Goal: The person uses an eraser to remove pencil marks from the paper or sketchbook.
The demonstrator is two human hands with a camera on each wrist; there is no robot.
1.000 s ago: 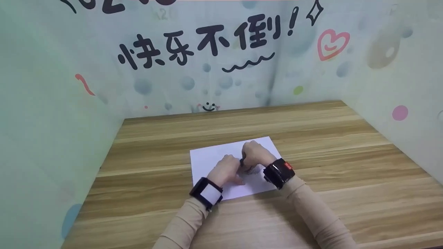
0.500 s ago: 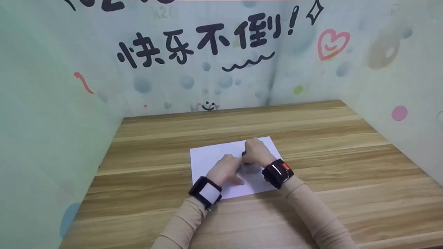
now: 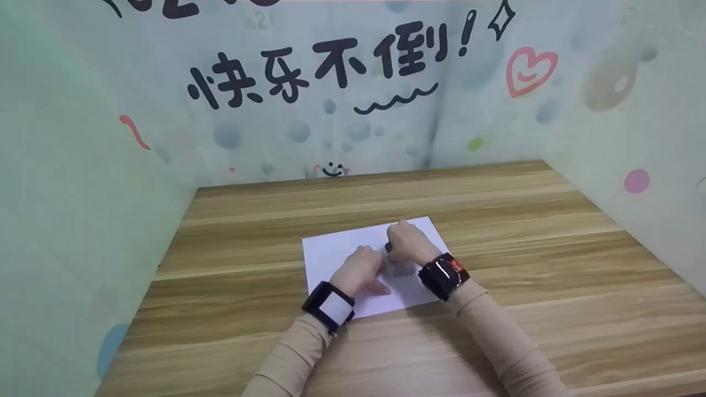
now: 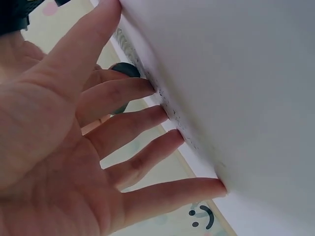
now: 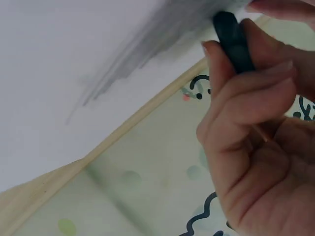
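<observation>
A white sheet of paper [image 3: 336,251] lies on the wooden table [image 3: 496,220]. My left hand [image 3: 361,271] presses on the sheet with straight, spread fingers [image 4: 133,128]. My right hand [image 3: 407,245] grips a short black charcoal-like stick [image 5: 232,42] and holds its tip against the paper. Grey shading [image 5: 157,37] marks the sheet [image 5: 59,73] beside the stick, and a grey patch [image 3: 401,269] shows between the two hands in the head view. Both wrists wear black bands.
Pale printed walls [image 3: 353,94] with black characters, a pink heart [image 3: 528,69] and dots close in the table at the back and both sides. Bare wood surrounds the sheet on every side.
My right hand has slid slightly away from me along the paper with the stick. The left hand has stayed where it was.
</observation>
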